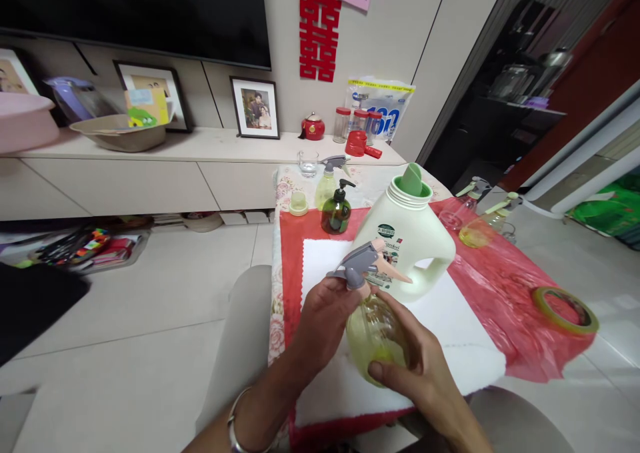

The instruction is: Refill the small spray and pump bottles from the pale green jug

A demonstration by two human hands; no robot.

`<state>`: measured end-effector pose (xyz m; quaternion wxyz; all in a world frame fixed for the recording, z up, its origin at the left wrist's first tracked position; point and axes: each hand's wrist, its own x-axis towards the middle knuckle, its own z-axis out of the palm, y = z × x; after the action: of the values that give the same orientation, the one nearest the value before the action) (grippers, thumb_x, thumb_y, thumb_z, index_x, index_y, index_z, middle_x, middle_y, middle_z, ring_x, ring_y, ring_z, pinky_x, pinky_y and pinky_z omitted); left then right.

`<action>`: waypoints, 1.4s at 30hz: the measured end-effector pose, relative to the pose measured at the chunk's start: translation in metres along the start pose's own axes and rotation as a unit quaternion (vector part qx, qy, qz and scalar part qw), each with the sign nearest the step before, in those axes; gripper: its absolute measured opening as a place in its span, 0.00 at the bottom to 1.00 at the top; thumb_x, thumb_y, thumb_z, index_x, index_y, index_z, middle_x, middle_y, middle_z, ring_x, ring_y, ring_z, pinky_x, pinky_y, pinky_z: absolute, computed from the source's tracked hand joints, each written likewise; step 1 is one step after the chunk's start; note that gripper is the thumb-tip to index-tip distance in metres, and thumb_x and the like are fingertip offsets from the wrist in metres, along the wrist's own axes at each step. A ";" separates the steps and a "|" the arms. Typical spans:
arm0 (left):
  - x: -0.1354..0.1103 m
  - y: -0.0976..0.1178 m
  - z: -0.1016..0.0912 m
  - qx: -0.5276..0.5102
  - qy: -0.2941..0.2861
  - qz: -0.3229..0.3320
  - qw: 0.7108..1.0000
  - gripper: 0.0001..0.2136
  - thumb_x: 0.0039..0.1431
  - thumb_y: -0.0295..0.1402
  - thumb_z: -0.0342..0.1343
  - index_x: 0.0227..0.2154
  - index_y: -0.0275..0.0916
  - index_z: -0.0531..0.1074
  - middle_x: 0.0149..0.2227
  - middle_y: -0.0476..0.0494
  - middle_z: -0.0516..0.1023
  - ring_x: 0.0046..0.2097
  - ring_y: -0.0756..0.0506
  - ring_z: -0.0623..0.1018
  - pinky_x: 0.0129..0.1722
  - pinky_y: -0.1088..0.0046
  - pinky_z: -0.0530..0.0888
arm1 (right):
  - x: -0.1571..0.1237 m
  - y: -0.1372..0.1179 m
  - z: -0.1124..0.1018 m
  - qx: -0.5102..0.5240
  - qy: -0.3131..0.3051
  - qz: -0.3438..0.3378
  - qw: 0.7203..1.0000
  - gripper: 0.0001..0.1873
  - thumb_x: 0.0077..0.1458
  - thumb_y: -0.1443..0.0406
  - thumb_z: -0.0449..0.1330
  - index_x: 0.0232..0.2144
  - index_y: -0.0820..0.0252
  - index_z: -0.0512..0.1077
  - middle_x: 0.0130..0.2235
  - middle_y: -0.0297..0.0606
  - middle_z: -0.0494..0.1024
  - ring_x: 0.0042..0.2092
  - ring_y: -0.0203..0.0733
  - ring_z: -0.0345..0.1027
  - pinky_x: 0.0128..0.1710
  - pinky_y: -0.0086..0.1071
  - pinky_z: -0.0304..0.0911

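A small round spray bottle with yellow-green liquid and a grey trigger head is held over a white cloth. My left hand is closed around the bottle's neck, just under the trigger head. My right hand cups the bottle's body from the right and below. Right behind the bottle stands a large pale-green detergent jug with its cap off and a green spout showing.
The small table has a red plastic sheet. On it are a dark green pump bottle, another spray bottle, a pale cap, a glass, more spray bottles at the right and a tape roll. A TV cabinet runs behind.
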<state>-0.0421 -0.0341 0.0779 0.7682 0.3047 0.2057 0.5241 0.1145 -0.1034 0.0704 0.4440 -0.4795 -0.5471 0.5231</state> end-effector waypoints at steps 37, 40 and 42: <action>0.000 0.002 -0.016 0.054 -0.042 -0.002 0.998 0.12 0.56 0.39 0.69 0.40 0.39 0.80 0.39 0.45 0.80 0.43 0.46 0.77 0.45 0.71 0.70 | 0.000 0.021 0.014 0.080 0.039 0.005 0.996 0.48 0.48 0.57 0.73 0.68 0.53 0.61 0.67 0.38 0.57 0.69 0.46 0.50 0.68 0.33 0.55; 0.001 0.007 -0.015 0.042 -0.047 -0.011 0.998 0.15 0.55 0.42 0.69 0.41 0.38 0.79 0.39 0.44 0.80 0.42 0.45 0.77 0.45 0.70 0.70 | 0.002 0.021 0.014 0.078 0.038 0.000 0.996 0.48 0.48 0.57 0.73 0.68 0.53 0.60 0.66 0.39 0.57 0.68 0.47 0.50 0.67 0.33 0.56; 0.000 0.008 -0.015 0.039 -0.033 -0.009 0.999 0.17 0.55 0.44 0.69 0.41 0.37 0.79 0.37 0.44 0.80 0.41 0.45 0.77 0.44 0.69 0.71 | 0.003 0.022 0.014 0.073 0.036 -0.008 0.997 0.47 0.49 0.57 0.73 0.68 0.52 0.60 0.67 0.39 0.56 0.69 0.47 0.50 0.67 0.34 0.56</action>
<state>-0.0567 -0.0280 0.0728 0.7668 0.3498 0.2032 0.4984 0.1012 -0.1028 0.0480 0.5012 -0.4602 -0.4949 0.5405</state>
